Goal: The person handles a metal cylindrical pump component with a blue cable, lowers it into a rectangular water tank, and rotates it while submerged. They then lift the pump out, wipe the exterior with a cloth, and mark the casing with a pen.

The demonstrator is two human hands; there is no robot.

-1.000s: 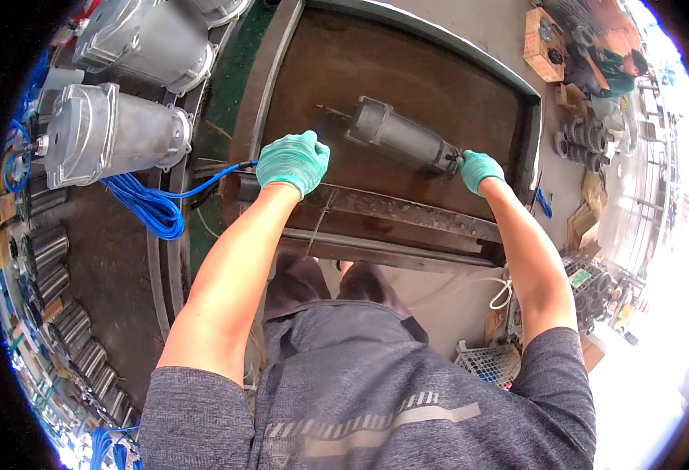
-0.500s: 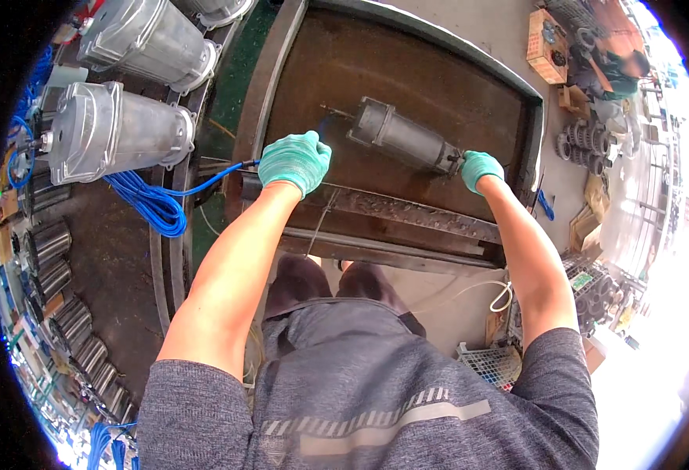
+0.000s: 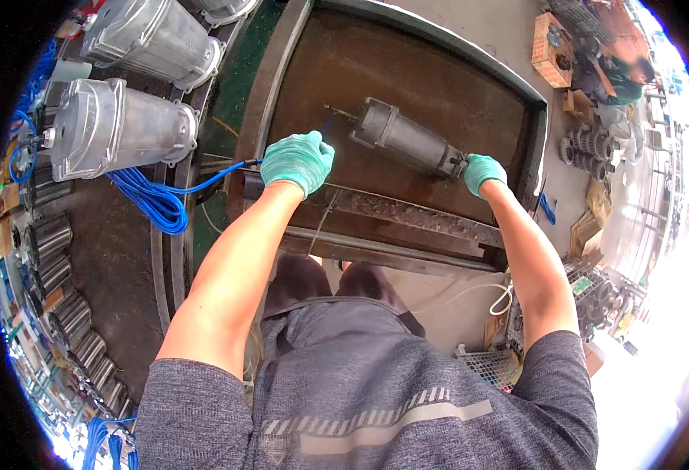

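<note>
A grey metal motor housing point(image 3: 411, 137) lies tilted in a tank of brown water point(image 3: 407, 63), its wide end to the left and its narrow end to the right. My right hand point(image 3: 485, 174), in a green glove, is closed at the narrow end around a small fitting point(image 3: 455, 164). My left hand point(image 3: 299, 163), gloved alike, is curled in a fist around a blue cable point(image 3: 218, 174) near the tank's left side. A thin rod point(image 3: 340, 113) sticks out of the housing's wide end, with a bit of blue beside it.
Grey metal motor housings point(image 3: 121, 125) stand on a rack to the left, with a coiled blue cable point(image 3: 153, 205) hanging below. A metal bar point(image 3: 407, 211) crosses the tank's near side. Another person point(image 3: 626, 82) sits far right, near a crate point(image 3: 552, 51) and stacked parts point(image 3: 583, 149).
The view has shifted slightly. Both hands keep their grip, and the housing stays in nearly the same place in the water.
</note>
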